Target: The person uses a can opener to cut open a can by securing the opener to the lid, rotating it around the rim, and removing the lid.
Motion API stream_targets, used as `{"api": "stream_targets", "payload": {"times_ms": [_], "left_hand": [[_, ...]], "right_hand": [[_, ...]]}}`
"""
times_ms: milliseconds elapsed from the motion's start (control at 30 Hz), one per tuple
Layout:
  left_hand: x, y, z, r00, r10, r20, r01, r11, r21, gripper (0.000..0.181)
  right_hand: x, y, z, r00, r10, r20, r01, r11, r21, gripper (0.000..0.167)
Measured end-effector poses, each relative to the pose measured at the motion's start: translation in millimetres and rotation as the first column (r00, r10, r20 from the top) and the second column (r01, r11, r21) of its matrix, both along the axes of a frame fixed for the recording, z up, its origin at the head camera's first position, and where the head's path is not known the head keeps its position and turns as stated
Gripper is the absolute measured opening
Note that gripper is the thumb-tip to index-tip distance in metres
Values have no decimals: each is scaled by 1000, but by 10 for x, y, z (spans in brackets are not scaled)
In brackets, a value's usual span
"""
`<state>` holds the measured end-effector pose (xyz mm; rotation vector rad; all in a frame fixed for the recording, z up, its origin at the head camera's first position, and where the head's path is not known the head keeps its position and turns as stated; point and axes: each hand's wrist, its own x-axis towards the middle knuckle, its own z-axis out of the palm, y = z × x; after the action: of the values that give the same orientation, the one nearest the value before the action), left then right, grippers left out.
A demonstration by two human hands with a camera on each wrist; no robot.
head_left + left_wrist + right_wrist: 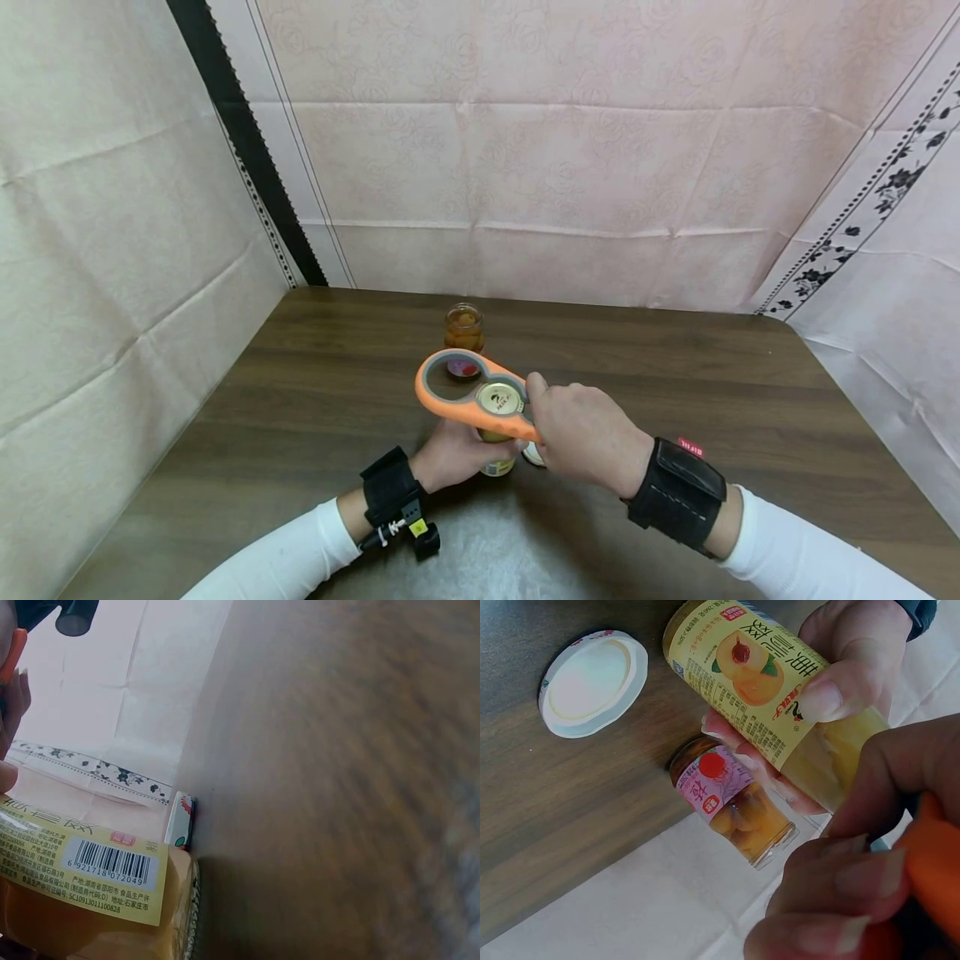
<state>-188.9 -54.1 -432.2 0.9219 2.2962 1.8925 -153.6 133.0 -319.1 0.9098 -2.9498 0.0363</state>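
Observation:
My left hand (453, 458) grips a glass jar (742, 682) with a yellow peach-picture label. The jar is upright on the table in the head view, and its barcode side fills the lower left of the left wrist view. Around its pale gold lid (500, 398) sits an orange-and-grey jar opener (459, 412), the lid showing through one of its rings. My right hand (588, 432) holds the opener's right end with curled fingers. In the right wrist view this hand and the orange handle (934, 862) cover the jar's top.
Behind the held jar stands a lidless jar (731, 799) of fruit with a pink label. A loose white lid (592, 684) lies on the wooden table (360, 358), inner side up, partly hidden by my right hand in the head view. Pale cloth (525, 167) hangs behind the table.

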Motion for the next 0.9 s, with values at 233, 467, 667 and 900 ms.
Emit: {"api": "stream_targets", "payload": {"times_ms": [233, 467, 667, 900], "left_hand": [[96, -5, 208, 999, -43, 20, 43, 999, -1, 51], [123, -20, 239, 996, -47, 81, 49, 998, -32, 51], [14, -25, 59, 995, -43, 91, 47, 998, -45, 53], [-10, -35, 25, 998, -57, 32, 58, 997, -46, 55]], "right_hand": [[-21, 33, -25, 997, 48, -61, -47, 999, 13, 39], [-34, 62, -53, 986, 85, -142, -79, 996, 46, 40], [-56, 71, -49, 982, 95, -160, -86, 994, 64, 40], [-105, 98, -56, 974, 134, -182, -121, 989, 82, 40]]}}
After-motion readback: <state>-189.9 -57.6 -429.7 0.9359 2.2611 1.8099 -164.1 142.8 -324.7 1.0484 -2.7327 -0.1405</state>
